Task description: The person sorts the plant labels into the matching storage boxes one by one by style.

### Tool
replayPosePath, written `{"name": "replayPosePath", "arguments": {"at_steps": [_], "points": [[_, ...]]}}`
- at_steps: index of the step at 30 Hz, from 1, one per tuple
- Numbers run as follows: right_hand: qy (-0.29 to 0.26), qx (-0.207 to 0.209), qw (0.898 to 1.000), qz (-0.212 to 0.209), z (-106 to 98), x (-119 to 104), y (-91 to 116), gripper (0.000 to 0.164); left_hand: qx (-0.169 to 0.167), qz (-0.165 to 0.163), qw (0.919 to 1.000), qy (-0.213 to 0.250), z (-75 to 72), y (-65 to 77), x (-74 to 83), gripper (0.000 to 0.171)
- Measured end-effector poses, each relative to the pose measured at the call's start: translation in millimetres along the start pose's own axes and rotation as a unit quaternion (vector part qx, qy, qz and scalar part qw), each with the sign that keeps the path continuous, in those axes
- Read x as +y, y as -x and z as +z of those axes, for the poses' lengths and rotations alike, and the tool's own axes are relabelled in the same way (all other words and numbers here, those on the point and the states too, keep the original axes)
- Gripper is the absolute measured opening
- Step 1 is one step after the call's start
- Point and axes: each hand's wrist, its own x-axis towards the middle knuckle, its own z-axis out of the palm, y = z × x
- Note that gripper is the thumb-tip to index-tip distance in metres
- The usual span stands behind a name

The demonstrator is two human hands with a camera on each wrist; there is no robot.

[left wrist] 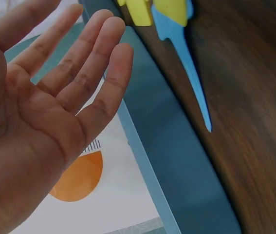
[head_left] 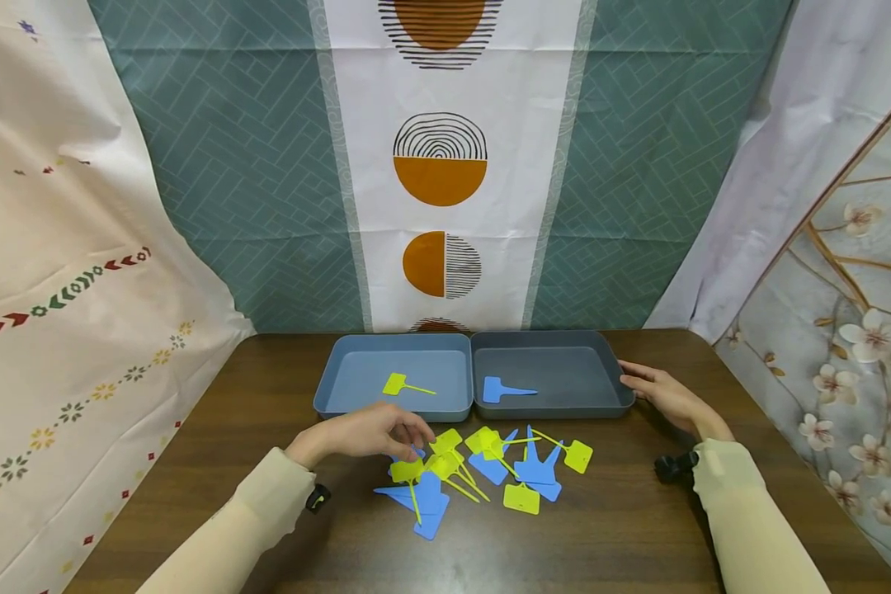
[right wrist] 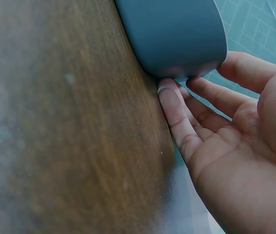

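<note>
My left hand (head_left: 382, 431) hovers over the left part of a loose pile of plastic plant labels, its fingers relaxed and nothing in them. In the left wrist view that palm (left wrist: 35, 117) is spread beside the blue tray. Yellow labels (head_left: 521, 498) and blue labels (head_left: 432, 511) overlap on the table. My right hand (head_left: 668, 396) touches the right end of the dark grey tray (head_left: 624, 403) with extended fingertips, also seen on the tray's outer wall (right wrist: 176, 36) in the right wrist view. One blue label (head_left: 506, 389) lies in this tray. A yellow label (head_left: 396, 384) lies in the blue-grey tray (head_left: 327, 388).
Both trays stand side by side at the back of the brown wooden table (head_left: 594, 544). A patterned curtain (head_left: 267, 165) hangs behind them. Cloths with printed designs drape at the left and right. Each wrist wears a dark strap.
</note>
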Motion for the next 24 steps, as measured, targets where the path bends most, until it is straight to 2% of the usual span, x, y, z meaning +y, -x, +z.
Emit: {"name": "replayPosePath", "arguments": {"at_steps": [6, 16, 24], "points": [[0.004, -0.001, 1.0, -0.006, -2, 1, 1, 0.07, -0.013, -0.012, 0.9998, -0.008, 0.5, 3.6, -2.4, 0.032], [-0.006, -0.001, 1.0, -0.012, -2, 4, 1, 0.071, -0.015, -0.04, 0.9964, -0.072, 8.6, 3.1, -3.2, 0.04], [0.011, -0.002, 1.0, -0.006, -1, 2, 0, 0.072, -0.027, -0.043, 0.9935, -0.102, 16.7, 0.0, -4.9, 0.042]]}}
